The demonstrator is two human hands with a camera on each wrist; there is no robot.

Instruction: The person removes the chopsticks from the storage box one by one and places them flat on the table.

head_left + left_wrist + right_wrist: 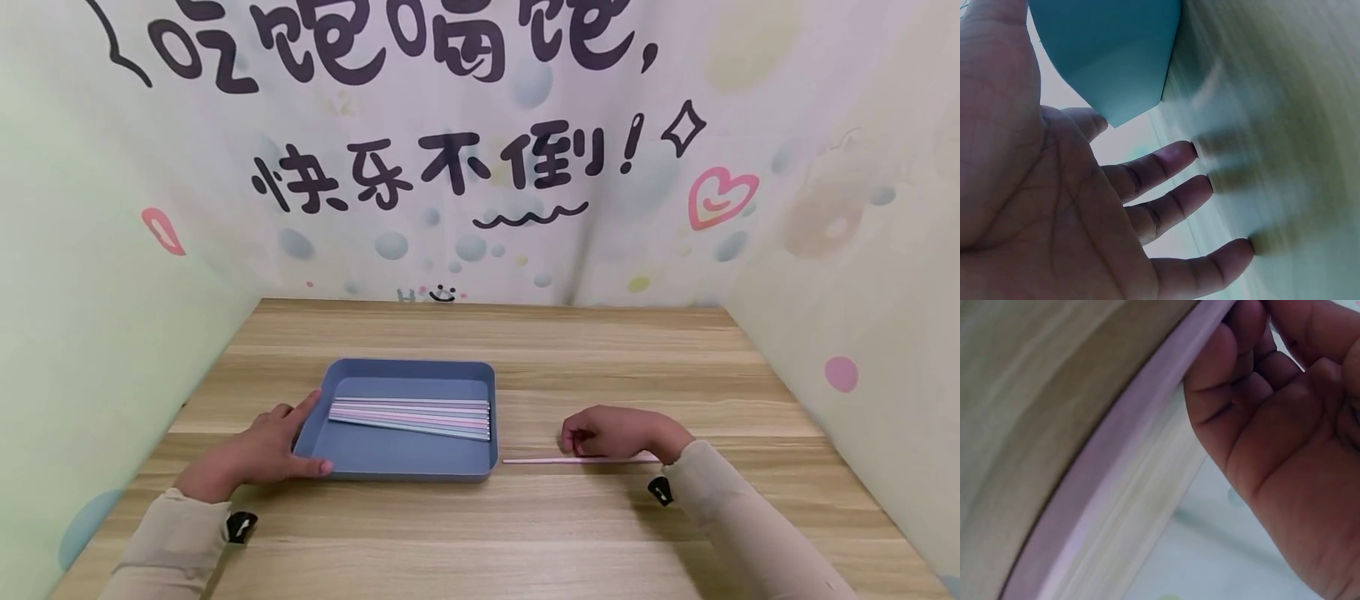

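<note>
A blue-grey rectangular tray (405, 461) stands on the table, with several pastel chopsticks (408, 417) lying side by side inside it. My left hand (258, 450) rests against the tray's left end, thumb at the near edge and index finger along the left rim. Its other fingers (1175, 200) are spread and fairly straight, with their tips at the tabletop. To the tray's right, a single pink chopstick (536, 461) lies along the table. The right hand (615, 432) has curled fingers (1213, 359) at this chopstick; the thumb tip's contact is hidden in the right wrist view.
The wood-grain table (480, 533) meets a printed cloth wall (465, 267) at the back. Pale side walls stand to the left and right. A small black strap piece (241, 527) shows at the left wrist, another (661, 491) at the right.
</note>
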